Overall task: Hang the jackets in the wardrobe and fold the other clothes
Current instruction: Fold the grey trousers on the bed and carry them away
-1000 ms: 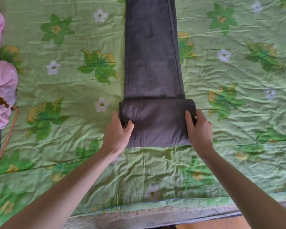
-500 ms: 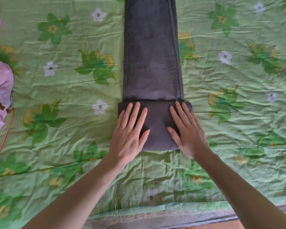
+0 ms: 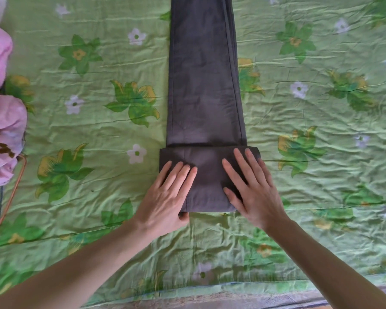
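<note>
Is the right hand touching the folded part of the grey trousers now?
Touching. The head view shows the right hand lying flat, its straight fingers resting directly on the folded part of the grey trousers, with no gap visible.

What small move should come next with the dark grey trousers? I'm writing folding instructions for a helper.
Probably grip the folded end's two sides and turn it over once more, away from the body. Both the left hand and the right hand lie flat on the folded end of the dark grey trousers, while a long unfolded stretch runs up the green floral bedspread.
</note>
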The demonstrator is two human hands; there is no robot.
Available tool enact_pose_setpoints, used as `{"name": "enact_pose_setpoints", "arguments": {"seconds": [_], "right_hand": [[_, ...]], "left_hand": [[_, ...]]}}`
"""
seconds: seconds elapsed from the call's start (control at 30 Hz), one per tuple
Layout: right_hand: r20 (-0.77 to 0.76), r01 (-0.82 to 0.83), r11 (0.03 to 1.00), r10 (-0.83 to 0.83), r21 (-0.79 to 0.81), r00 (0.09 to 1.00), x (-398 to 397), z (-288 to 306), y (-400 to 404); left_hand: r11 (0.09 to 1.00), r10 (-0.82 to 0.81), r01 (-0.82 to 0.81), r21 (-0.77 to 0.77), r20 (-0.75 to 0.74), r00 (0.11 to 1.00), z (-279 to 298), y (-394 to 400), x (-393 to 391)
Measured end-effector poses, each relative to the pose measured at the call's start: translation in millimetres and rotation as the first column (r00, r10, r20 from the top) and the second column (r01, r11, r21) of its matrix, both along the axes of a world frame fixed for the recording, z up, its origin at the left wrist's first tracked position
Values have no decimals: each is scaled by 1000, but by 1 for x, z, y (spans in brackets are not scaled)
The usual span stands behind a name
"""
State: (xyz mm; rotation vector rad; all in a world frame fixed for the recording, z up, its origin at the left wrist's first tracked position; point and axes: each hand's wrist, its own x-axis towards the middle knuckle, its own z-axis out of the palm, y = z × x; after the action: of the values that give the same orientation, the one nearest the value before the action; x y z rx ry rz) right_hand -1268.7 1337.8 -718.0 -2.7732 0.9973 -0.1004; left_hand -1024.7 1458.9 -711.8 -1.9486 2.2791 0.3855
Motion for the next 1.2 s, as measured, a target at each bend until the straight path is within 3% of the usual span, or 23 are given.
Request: {"name": "enact_pose_setpoints", "arguments": {"seconds": [0.17, 0.37, 0.57, 0.7, 0.77, 0.83, 0.93, 1.07, 1.13, 1.2], "right_hand": [[-78, -113, 990, 120, 82, 990, -11, 1, 7], [-26, -13, 992, 17, 129, 1000, -16, 15, 3], [70, -101, 964, 86, 246, 994, -40, 46, 15], [49, -43, 925, 27, 376, 998, -47, 81, 20], [66, -60, 903, 35, 426, 997, -47, 96, 19], [164, -90, 869, 10, 487, 986, -50, 100, 16], [328, -36, 799, -205, 600, 922, -52, 97, 14], [400, 153, 675, -587, 722, 704, -33, 73, 23], [428, 191, 678, -631, 710, 648, -21, 59, 26], [435, 267, 720, -627, 641, 646, -10, 48, 25]], "left_hand": [[997, 67, -67, 33, -5, 998, 8, -5, -22], [988, 151, -143, 54, -198, 969, 41, -14, -9], [956, 216, -88, 279, -469, 856, 83, -14, 5], [907, 296, -54, 418, -540, 788, 100, 0, 10], [878, 379, -55, 475, -620, 687, 104, 7, 15], [821, 534, -127, 556, -672, 513, 101, 14, 23], [742, 666, -339, 578, -689, 286, 88, 26, 37], [515, 744, -615, 597, -668, -26, 69, 31, 29], [398, 750, -670, 627, -642, -155, 57, 33, 20], [354, 707, -660, 663, -651, -275, 47, 33, 13]]}}
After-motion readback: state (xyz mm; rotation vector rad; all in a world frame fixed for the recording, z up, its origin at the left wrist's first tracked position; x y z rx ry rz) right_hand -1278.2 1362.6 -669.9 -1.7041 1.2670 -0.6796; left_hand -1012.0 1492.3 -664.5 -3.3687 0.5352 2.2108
